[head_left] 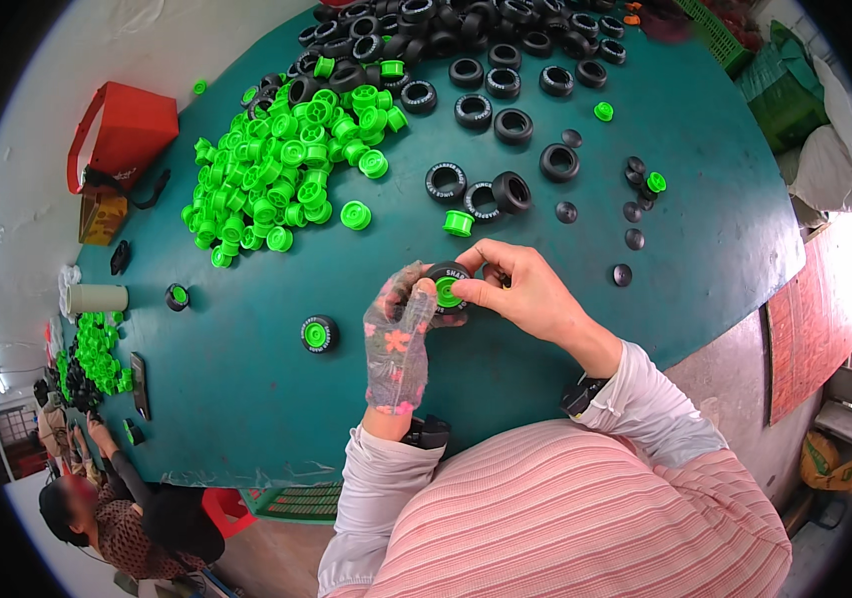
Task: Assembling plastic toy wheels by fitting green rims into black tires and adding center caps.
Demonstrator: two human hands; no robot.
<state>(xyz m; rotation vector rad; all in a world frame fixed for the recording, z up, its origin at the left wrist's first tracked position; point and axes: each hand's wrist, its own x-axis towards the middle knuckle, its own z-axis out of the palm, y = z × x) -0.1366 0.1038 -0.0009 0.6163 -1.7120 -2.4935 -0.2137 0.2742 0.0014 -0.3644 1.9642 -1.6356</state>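
Both my hands hold a toy wheel [449,290], a black rubber tire with a bright green hub inside it. My left hand [398,339], in a thin flowered glove, grips its left side with the thumb at the hub. From the right, my bare right hand [533,294] pinches the tire, its thumb at the green hub's edge. Just beyond lie a loose green hub [459,223] and several loose black tires [512,192]. A wheel [319,334] with its hub fitted lies left of my gloved hand, and another wheel [177,297] sits farther left.
A heap of green hubs [266,174] covers the table's [236,389] far left, with black tires [446,40] piled behind. Small black discs [622,274] lie at the right. A red box [127,135] and a cream cup [97,297] stand left. Another person [127,523] works at lower left.
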